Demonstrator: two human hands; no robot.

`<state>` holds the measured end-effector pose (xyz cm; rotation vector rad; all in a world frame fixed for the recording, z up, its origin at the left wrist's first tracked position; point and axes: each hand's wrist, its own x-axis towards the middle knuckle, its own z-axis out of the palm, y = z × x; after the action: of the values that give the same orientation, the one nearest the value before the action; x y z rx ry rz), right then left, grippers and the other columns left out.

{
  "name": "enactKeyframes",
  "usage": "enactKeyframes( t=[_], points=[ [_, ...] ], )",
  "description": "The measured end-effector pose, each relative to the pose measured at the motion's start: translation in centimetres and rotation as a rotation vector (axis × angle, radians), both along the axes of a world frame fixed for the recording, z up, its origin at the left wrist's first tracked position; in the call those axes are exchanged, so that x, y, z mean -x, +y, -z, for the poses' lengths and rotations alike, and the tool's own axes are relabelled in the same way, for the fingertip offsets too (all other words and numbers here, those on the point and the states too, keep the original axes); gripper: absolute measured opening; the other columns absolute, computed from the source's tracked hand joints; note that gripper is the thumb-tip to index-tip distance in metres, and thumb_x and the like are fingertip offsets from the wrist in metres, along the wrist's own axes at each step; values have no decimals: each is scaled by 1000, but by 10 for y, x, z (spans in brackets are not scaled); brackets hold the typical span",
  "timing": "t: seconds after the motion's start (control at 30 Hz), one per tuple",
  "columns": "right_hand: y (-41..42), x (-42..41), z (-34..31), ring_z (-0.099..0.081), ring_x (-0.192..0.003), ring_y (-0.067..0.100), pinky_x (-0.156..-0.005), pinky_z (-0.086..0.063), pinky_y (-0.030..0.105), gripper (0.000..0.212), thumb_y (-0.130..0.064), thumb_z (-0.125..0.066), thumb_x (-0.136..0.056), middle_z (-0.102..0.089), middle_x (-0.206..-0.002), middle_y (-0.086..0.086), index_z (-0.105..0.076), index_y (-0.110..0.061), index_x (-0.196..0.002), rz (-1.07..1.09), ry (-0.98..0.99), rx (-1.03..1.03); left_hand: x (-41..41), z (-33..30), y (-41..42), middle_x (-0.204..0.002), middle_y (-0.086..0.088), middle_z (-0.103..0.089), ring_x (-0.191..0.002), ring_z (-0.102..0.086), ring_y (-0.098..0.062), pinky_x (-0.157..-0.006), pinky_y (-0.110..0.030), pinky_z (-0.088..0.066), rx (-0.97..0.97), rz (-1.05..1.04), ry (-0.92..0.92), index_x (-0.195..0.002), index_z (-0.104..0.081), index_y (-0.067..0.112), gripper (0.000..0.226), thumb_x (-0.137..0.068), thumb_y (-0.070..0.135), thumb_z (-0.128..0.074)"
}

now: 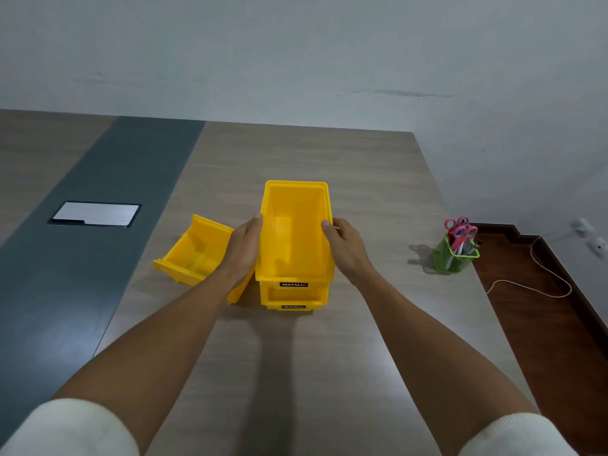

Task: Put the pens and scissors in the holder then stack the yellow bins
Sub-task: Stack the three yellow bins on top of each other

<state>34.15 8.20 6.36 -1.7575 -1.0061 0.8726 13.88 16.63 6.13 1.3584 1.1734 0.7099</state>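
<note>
- Fingers [324,225] of the right hand [345,246] and left hand [241,246] press the top bin's [292,232] long sides at frame centre.
- Three yellow plastic bins: top bin sits on a lower bin [292,299], mostly hidden; a third bin [194,251] lies tilted just left.
- Wood-grain counter [296,357] carries them.
- One green mesh holder [454,256], centre right, holds pink-handled scissors [459,227]; pens too small to count.

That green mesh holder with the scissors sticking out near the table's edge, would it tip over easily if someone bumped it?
Probably fairly easily. The green mesh holder looks light, and the pink-handled scissors stand tall above its rim, likely making it top-heavy. It stands close to the table edge, so a bump toward that side might send it off. Its wide base should help somewhat.
</note>
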Motion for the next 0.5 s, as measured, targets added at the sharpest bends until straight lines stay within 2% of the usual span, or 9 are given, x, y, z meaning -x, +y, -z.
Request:
enactKeyframes(
  t=[0.1,0.13,0.2,0.27,0.37,0.5],
  points=[
    [-23,1,17,-61,-118,14,-93,-53,34,56,-50,-53,-101,-58,-134,-5,-44,-20,-148,-91,170,0,10,16,-22,-134,10,-66,-124,-61,-15,-108,-48,-48,10,-29,-53,-140,-58,34,66,-91,76,-44],
    [-30,3,24,-61,-119,13,-93,-52,32,57,-49,-55,-101,-58,-135,-7,-43,-21,-149,-119,185,10,11,26,-29,-132,10,-67,-122,-62,-15,-108,-48,-49,3,-40,-49,-137,-59,34,63,-91,74,-46],
    [-41,7,42,-61,-125,17,-97,-51,35,61,-49,-58,-99,-59,-142,-6,-41,-24,-152,-160,174,40,9,36,-45,-122,13,-68,-114,-63,-14,-103,-46,-49,24,-67,-45,-126,-61,38,41,-98,64,-47],
    [-48,12,54,-58,-128,20,-105,-50,42,63,-49,-54,-99,-57,-148,-4,-38,-28,-156,-171,132,76,6,44,-54,-126,11,-66,-117,-62,-18,-104,-46,-48,55,-83,-58,-125,-58,43,32,-100,59,-46],
    [-53,17,61,-56,-131,24,-110,-47,50,60,-54,-43,-101,-55,-150,-2,-34,-31,-156,-177,17,94,4,51,-58,-141,2,-61,-123,-59,-22,-105,-43,-46,26,-80,-33,-142,-51,33,45,-102,54,-46],
    [-55,17,61,-55,-133,26,-111,-47,48,58,-53,-35,-106,-54,-151,0,-33,-26,-158,-210,-52,89,6,60,-59,-134,-5,-64,-117,-60,-23,-95,-34,-45,-94,-19,123,-145,-52,16,45,-107,39,-44]
  ],
)
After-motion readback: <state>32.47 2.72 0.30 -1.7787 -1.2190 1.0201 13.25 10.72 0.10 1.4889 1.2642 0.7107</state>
